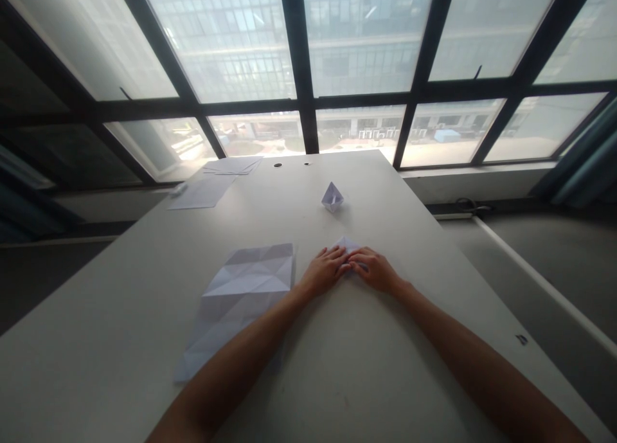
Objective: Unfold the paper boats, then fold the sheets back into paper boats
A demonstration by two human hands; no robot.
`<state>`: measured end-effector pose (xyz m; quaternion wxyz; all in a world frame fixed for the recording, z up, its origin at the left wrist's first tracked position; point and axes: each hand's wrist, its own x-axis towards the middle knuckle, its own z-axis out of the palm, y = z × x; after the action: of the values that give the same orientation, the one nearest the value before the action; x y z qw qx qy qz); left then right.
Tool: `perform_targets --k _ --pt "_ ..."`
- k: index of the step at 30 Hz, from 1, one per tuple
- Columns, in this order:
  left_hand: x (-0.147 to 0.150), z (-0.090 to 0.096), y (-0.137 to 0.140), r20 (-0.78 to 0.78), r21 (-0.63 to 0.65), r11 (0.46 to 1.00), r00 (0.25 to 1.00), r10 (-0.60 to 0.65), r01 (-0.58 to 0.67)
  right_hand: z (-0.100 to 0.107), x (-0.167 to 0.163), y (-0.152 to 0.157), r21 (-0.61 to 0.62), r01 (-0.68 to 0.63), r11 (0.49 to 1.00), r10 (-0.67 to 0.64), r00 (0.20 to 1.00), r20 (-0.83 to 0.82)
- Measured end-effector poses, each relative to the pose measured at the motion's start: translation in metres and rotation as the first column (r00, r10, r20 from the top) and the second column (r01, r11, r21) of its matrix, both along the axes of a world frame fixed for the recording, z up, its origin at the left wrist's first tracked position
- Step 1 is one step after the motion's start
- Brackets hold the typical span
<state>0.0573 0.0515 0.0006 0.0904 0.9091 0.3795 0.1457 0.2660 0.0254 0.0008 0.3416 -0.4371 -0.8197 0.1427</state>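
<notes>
A small folded piece of white paper [345, 242] lies on the table, its pointed tip showing beyond my fingers. My left hand [324, 272] rests over its left side, fingers stretched out and lying flat. From the right, my right hand [378, 271] bends its fingers and thumb onto the same paper, which it seems to pinch at the near edge. Both hands hide most of the paper, and their fingertips meet over it. Just beyond stands a folded paper boat [332, 198] with a pointed peak.
A large creased paper sheet [248, 289] lies left of my hands, partly under my left forearm. Flat white sheets [205, 192] lie at the table's far left. The white table [385, 379] reaches toward tall windows [361, 38]. Two small holes [277, 165] mark its far end.
</notes>
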Motion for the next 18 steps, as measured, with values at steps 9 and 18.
perform_targets --k 9,18 --pt "-0.002 0.007 0.002 0.104 0.037 0.988 0.983 0.148 -0.153 -0.008 0.011 0.009 0.025 0.026 0.999 -0.028 0.997 0.077" --pt "-0.008 0.007 0.006 0.099 0.075 0.932 0.932 0.347 -0.355 -0.017 0.018 0.017 -0.022 0.329 0.944 -0.329 0.944 -0.003"
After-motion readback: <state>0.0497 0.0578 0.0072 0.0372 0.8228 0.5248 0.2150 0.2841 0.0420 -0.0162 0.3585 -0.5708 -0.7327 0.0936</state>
